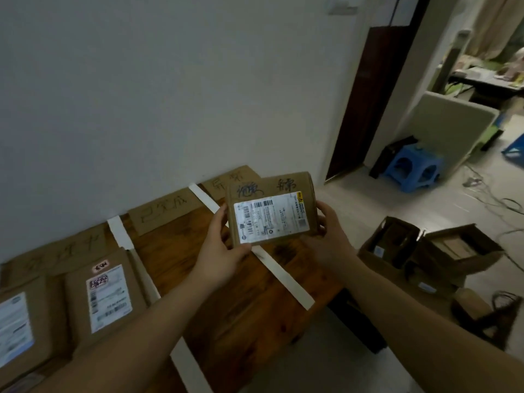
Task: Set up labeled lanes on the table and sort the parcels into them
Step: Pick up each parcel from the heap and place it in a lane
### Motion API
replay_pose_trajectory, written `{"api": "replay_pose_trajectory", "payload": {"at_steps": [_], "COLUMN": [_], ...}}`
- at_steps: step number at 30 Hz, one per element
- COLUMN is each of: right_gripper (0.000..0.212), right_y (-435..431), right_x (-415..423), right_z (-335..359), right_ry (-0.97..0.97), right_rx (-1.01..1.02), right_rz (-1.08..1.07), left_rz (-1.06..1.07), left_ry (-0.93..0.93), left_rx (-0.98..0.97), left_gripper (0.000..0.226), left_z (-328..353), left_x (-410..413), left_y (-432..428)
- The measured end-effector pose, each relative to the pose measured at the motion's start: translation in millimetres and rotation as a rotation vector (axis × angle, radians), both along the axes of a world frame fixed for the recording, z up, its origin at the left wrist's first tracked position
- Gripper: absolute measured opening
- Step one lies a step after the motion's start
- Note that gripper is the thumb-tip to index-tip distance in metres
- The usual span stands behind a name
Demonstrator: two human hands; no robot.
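White wall backs the wooden surface (241, 302) I am looking down on, and strips of white tape (279, 270) run across the wood from the wall toward me, dividing it into lanes. Against the wall stand cardboard signs with handwriting: one (163, 212) heads the middle lane, another (224, 181) heads the right lane and is partly hidden, and a third (61, 255) heads the left lane.

I hold a brown parcel (272, 208) up in the air above the right tape strip, tilted a little, its white shipping label (270, 218) facing me and dark handwriting across its upper edge. My left hand (221, 251) grips its left and lower-left edge, thumb lying on the front by the label's corner. My right hand (330, 231) grips the right edge, fingers wrapped behind. Both hands are closed on the parcel.

In the left lane lie two more parcels flat on the surface, one (105, 299) with a white label and a small pink-and-black sticker above it, the other (17, 321) cut by the left frame edge; both are blurred and I cannot read them.

On the tiled floor to the right sit open cardboard boxes (431, 253), close together, with smaller items inside. Farther back stands a blue plastic stool (412, 173) near a dark door (365, 109).
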State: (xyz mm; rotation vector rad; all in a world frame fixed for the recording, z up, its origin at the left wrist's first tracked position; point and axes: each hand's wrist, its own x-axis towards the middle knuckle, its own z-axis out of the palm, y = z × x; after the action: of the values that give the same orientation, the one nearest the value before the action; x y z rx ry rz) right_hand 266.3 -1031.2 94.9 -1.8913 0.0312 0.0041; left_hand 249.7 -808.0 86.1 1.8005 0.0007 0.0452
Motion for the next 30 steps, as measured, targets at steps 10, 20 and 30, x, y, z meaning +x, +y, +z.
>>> {"api": "replay_pose_trajectory", "payload": {"at_steps": [10,20,30], "right_gripper": [0.047,0.044,0.04], "right_y": [-3.2,-14.1,-5.6], "right_x": [129.4,258.0,321.0], "right_z": [-35.3,-94.9,-125.6], "right_ry": [0.033,0.156,0.156], "right_rx": [-0.198,-0.354,-0.378], "right_rz": [0.127,0.51,0.629], "left_rz": [0.099,0.429,0.55], "left_ry": [0.164,0.388,0.486], "left_rx": [-0.016,-0.008,0.071], "left_gripper": [0.087,0.063,0.055], "left_z": [-45.5,-86.4,-109.5], "left_x": [99.5,179.2,218.2], "left_y": [-8.3,-49.0,-55.3]}}
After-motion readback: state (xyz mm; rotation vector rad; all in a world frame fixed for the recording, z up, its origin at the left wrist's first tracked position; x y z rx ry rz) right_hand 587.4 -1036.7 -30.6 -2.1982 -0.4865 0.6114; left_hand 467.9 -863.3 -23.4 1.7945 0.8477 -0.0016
